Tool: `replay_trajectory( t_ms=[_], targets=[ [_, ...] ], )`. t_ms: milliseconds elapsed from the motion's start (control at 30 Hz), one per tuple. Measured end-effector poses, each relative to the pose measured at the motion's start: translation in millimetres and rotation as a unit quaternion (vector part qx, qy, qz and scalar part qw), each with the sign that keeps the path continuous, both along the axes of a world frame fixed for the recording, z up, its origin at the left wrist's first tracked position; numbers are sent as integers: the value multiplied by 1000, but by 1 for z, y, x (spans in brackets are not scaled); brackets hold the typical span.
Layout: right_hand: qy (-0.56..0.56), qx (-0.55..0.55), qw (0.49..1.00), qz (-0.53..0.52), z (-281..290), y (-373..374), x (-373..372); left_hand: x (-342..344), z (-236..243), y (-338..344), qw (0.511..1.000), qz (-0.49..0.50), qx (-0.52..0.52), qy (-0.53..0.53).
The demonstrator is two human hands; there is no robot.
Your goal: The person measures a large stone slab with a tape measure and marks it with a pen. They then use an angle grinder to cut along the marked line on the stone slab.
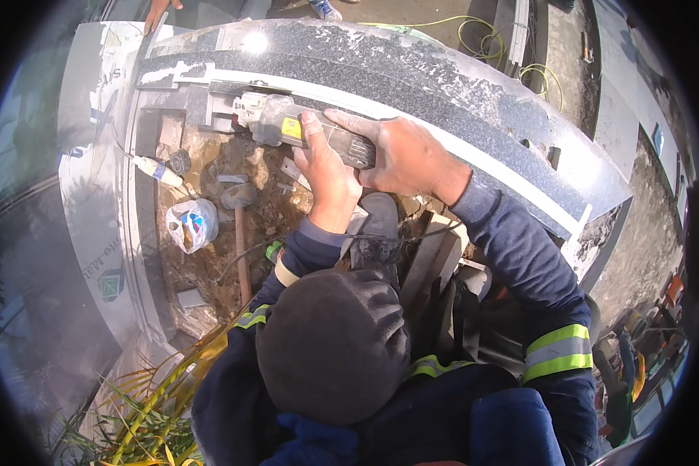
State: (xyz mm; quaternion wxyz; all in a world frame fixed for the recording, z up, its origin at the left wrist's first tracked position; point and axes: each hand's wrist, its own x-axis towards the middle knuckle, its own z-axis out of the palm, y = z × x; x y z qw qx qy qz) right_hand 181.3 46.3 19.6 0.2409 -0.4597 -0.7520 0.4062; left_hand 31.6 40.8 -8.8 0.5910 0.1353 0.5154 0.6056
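A dusty grey angle grinder point(276, 120) with a yellow label lies across the view, its head to the left at the inner edge of a curved dark granite slab point(412, 74). My left hand point(328, 167) is wrapped round the middle of its body from below, thumb along the top. At the rear end, my right hand point(412, 151) grips the body, with fingers reaching over it. The disc is hard to make out. A pale strip point(458, 140) runs along the slab just beyond my hands.
Below lies a dirt pit with a wooden-handled hammer point(241, 225), a white plastic bag point(193, 225) and a white cable connector point(157, 169). Film-covered panels point(93, 179) stand left. Another person's hand point(161, 12) and shoe point(326, 9) show at the top. A yellow hose point(485, 43) lies beyond the slab.
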Motion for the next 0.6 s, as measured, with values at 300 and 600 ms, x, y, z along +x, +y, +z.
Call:
replay_trajectory(
  t_ms=[300, 600],
  targets=[
    [0, -27, 1000, -5, 18, -17, 18, 19, 14, -19, 1000, 1, -2, 0],
    [7, -57, 998, 12, 10, -3, 10, 9, -7, -7, 999, 14, 30, -11]
  ],
)
